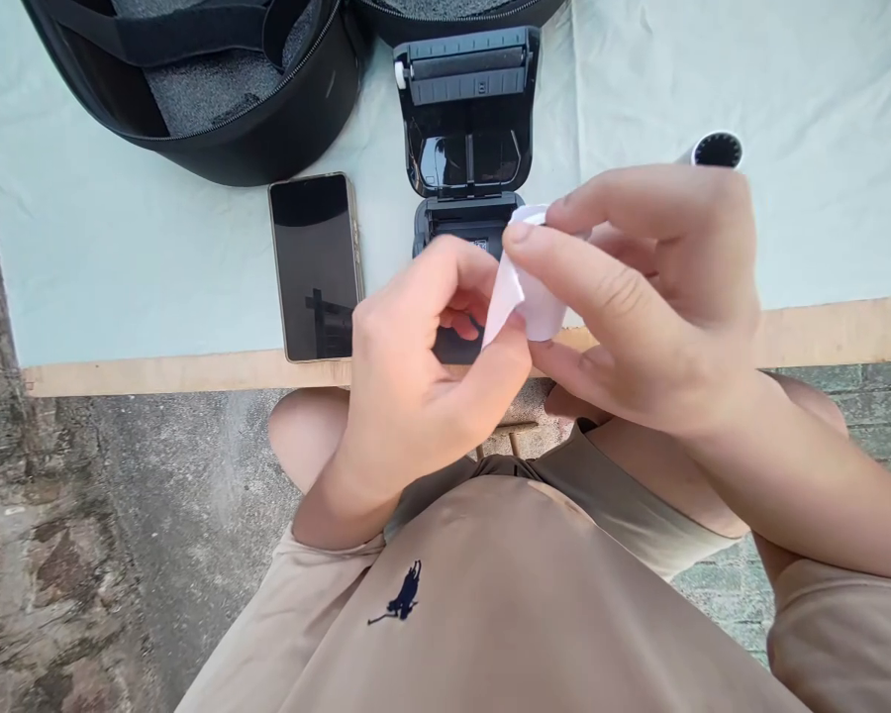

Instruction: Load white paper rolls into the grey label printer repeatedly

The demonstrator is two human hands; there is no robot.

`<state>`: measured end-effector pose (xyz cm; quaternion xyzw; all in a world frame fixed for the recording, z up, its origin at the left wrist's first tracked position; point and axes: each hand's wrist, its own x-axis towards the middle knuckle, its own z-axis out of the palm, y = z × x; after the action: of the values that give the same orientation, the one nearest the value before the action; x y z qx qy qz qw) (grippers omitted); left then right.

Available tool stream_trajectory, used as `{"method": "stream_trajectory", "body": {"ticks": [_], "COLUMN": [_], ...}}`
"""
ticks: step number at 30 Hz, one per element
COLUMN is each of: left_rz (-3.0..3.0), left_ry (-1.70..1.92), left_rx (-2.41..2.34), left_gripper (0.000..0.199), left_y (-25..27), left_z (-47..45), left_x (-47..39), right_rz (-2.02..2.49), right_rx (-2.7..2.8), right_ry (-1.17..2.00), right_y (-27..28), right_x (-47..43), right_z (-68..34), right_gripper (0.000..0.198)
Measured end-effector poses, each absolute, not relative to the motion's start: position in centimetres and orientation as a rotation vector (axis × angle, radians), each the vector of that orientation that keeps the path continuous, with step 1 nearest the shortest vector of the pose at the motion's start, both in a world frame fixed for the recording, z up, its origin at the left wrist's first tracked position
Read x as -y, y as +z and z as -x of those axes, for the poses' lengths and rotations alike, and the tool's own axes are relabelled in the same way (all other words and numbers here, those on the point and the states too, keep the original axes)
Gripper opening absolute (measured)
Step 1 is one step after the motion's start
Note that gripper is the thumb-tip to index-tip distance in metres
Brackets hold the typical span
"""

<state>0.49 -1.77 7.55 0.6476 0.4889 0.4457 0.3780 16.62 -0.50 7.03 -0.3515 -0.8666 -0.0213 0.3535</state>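
Both hands at work over the front edge of the bench (824, 238), within my clear view. The white paper roll (542, 302) is up in the air between them, in front of the open black device (469, 163), whose lid stands raised. Right hand (653, 297): thumb and fingers close round the roll, thumb on its upper edge. Left hand (423, 366): thumb and fingers appear to pinch the loose end of the paper, which hangs free of the roll as a slanting flap; exact contact behind the flap cannot be told.

Handling, my estimate: light, firm across the wound body — soft and easily creased or torn at the flap. Smooth surface, so it may slip or unwind if the hold loosens. Best grip: round the curved body, only a gentle pinch on the tail.

Nearby: phone (313, 277) flat, left of the device; open black case (267, 149) behind it; white tube (717, 149) beyond the right hand.
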Motion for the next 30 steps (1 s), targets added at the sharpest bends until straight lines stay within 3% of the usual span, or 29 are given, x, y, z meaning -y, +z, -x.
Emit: {"method": "stream_trajectory", "body": {"ticks": [5, 8, 14, 19, 26, 30], "left_rz": [-1.715, -1.73, -1.607, -1.692, -1.656, -1.662], "left_ry": [1.202, 1.175, 1.201, 1.225, 1.12, 1.065], "left_rx": [-1.283, -1.317, -1.204, -1.333, -1.305, -1.289], "left_gripper": [0.028, 0.028, 0.019, 0.011, 0.007, 0.016], "left_y": [7.0, 6.9, 7.7, 6.7, 7.2, 8.5], "left_z": [-1.0, -0.7, -0.4, -0.6, 0.4, 0.0], "left_x": [1.5, 1.4, 1.5, 1.2, 1.2, 1.7], "right_rz": [0.923, 0.909, 1.031, 1.123, 1.143, 1.145], "right_rx": [2.192, 2.232, 2.075, 2.121, 2.052, 1.749], "right_ry": [0.018, 0.111, 0.781, 0.717, 0.714, 1.108], "right_y": [7.2, 7.5, 8.2, 8.1, 8.1, 8.7], "right_x": [0.8, 0.8, 1.1, 1.1, 0.8, 0.8], "right_z": [-15.8, -15.8, -16.3, -16.2, -16.3, -16.7], "right_gripper": [0.055, 0.06, 0.055, 0.033, 0.039, 0.049]}}
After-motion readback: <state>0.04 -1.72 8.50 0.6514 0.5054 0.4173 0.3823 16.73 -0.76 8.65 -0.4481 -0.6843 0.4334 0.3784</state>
